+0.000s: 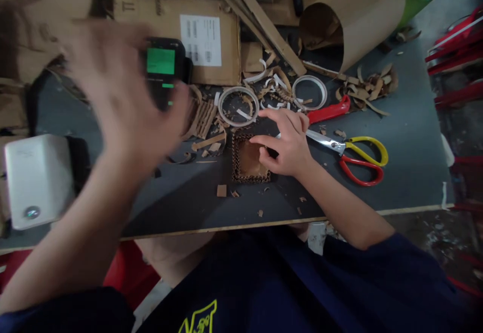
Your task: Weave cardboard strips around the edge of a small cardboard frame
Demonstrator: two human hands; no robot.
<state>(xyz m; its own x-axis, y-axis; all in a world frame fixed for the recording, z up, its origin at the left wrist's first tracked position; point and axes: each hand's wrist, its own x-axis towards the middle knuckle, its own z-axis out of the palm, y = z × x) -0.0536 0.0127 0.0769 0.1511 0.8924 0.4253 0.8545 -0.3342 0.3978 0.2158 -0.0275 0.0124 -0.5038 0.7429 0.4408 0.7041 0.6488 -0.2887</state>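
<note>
The person is wearing a dark navy shirt (pixel 287 287), its cloth creasing softly across the front. The left sleeve (pixel 68 313) and the right sleeve (pixel 400 267), both short and navy, are leaving the forearms (pixel 339 202) bare. A yellow marking (pixel 202 318) is standing out on the shirt, its angular, letter-like outline enclosing a smaller, curling yellow figure. The hands (pixel 289 139) are showing bare, the left one blurring.

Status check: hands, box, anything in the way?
Left hand raised, blurred, grip unclear. Right hand at open-topped cardboard box, fingers spread. Scissors close by.
</note>
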